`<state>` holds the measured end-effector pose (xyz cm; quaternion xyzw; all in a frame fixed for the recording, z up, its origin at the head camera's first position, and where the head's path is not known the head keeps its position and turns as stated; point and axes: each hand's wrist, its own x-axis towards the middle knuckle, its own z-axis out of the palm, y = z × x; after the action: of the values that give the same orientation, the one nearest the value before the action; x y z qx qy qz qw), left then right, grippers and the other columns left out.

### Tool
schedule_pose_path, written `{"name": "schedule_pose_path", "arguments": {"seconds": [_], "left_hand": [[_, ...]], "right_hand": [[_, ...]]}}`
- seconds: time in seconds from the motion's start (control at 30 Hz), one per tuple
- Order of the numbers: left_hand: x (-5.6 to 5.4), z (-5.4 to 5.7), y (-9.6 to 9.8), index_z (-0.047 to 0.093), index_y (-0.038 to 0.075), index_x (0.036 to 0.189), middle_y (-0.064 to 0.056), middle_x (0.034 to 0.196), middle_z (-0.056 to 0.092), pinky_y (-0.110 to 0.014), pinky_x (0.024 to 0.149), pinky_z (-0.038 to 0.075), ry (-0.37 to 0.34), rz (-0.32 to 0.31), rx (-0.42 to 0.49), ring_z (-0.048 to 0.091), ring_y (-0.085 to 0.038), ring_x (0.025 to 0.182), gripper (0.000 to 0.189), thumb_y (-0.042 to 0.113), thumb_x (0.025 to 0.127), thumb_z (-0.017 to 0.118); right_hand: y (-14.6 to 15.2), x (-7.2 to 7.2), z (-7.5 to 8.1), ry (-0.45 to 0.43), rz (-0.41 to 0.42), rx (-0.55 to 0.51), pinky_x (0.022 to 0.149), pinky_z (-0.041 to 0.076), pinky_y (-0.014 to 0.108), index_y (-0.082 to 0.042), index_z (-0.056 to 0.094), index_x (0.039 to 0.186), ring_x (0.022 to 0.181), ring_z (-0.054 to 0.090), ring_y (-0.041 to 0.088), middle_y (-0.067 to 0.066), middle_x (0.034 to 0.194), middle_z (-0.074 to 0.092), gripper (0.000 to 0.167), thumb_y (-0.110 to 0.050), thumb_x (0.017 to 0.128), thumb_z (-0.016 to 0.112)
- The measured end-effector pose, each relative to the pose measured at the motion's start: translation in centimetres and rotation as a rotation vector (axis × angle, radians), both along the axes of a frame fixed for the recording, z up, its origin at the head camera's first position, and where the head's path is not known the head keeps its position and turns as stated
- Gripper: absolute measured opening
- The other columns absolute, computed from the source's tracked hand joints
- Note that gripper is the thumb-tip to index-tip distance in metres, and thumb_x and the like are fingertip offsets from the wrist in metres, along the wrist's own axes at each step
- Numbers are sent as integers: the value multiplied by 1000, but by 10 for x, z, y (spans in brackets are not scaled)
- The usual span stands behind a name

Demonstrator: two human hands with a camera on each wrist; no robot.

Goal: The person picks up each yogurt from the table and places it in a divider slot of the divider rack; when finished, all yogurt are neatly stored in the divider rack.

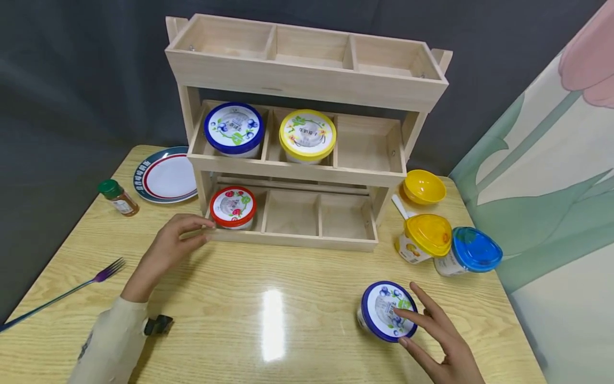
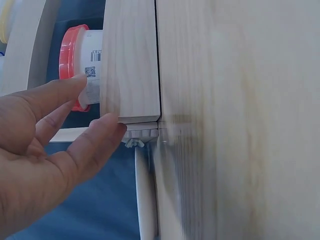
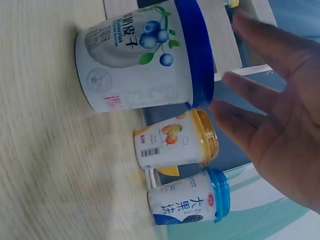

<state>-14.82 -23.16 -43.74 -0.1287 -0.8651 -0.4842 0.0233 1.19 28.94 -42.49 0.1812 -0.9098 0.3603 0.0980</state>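
Observation:
A blueberry yogurt tub point(image 1: 389, 311) with a dark blue lid stands upright on the table at front right. My right hand point(image 1: 443, 341) is over its lid with fingers spread; in the right wrist view the fingertips point(image 3: 226, 79) are right beside the blue rim. My left hand point(image 1: 168, 248) is at the lower left corner of the wooden shelf point(image 1: 307, 168), fingers loosely extended. Just beside it, a red-lidded tub point(image 1: 233, 207) sits in the bottom row's left compartment. In the left wrist view, my left fingertips point(image 2: 80, 80) come close to that tub and the shelf's end.
The middle row holds another blue-lidded tub point(image 1: 234, 128) and a yellow-lidded tub point(image 1: 307, 135). At right are a yellow bowl point(image 1: 424, 186), a white spoon point(image 1: 400, 206), a yellow-lidded cup point(image 1: 424, 237) and a blue-lidded cup point(image 1: 467, 250). A plate point(image 1: 168, 176), spice jar point(image 1: 118, 197) and fork point(image 1: 62, 293) lie left.

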Motion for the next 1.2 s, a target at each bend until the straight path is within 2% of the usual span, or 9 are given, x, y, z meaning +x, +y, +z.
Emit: {"name": "schedule_pose_path", "arguments": {"seconds": [0.1,0.17,0.37,0.53,0.67,0.8,1.0,1.1,1.2], "left_hand": [[-2,-2,1,75,-7,121,-26,129,65,-67,106,52,1,4,-5,53,-31,122,22,-5,99,75],[-2,-2,1,75,-7,121,-26,129,65,-66,106,52,-4,16,-8,53,-31,123,21,-4,100,75],[-2,0,4,74,-10,123,-27,131,61,-66,110,49,-67,58,24,52,-37,127,23,-3,101,73],[-3,0,4,72,-10,126,-28,137,58,-66,113,46,-147,63,48,48,-40,133,25,-1,103,72],[-4,-2,3,72,-8,129,-27,142,56,-63,112,47,-205,75,39,48,-42,136,26,4,106,70],[-4,-5,1,73,-7,129,-24,142,56,-55,109,49,-226,89,42,49,-38,135,26,7,107,69],[-3,-5,-2,72,-5,132,-21,147,55,-31,104,46,-290,98,98,47,-31,136,28,11,110,66],[-5,-5,-3,70,-5,134,-21,148,55,-19,98,47,-311,108,115,48,-33,137,30,13,110,65],[-7,-6,-4,70,-6,134,-22,149,55,-16,94,48,-331,120,122,50,-36,137,32,15,110,67]], "right_hand": [[2,3,-5,43,-26,-22,112,28,4,-16,76,133,153,32,-6,4,172,40,73,20,71,90],[3,4,-8,38,-42,-33,112,28,4,-17,76,132,152,31,-7,3,172,39,73,20,70,90],[5,5,-16,24,-79,-18,109,28,2,-18,78,130,152,27,-10,6,173,38,70,17,71,91],[2,4,-27,-27,-110,-29,106,29,1,-20,78,128,151,25,-14,4,174,37,63,14,77,89],[-1,6,-36,-98,-100,-147,104,39,6,-14,77,129,148,29,-15,2,172,37,54,17,85,82],[0,6,-41,-159,-91,-245,101,49,12,-7,75,130,145,33,-15,-6,172,35,48,18,89,77],[0,7,-47,-230,-131,-319,98,53,15,-3,73,133,140,38,-16,-20,167,37,44,15,93,75],[-1,8,-49,-228,-150,-346,98,53,15,-1,72,132,137,43,-16,-26,158,43,43,16,93,75],[-2,8,-50,-205,-138,-370,98,54,16,3,71,132,135,47,-13,-26,152,50,44,20,91,73]]}}
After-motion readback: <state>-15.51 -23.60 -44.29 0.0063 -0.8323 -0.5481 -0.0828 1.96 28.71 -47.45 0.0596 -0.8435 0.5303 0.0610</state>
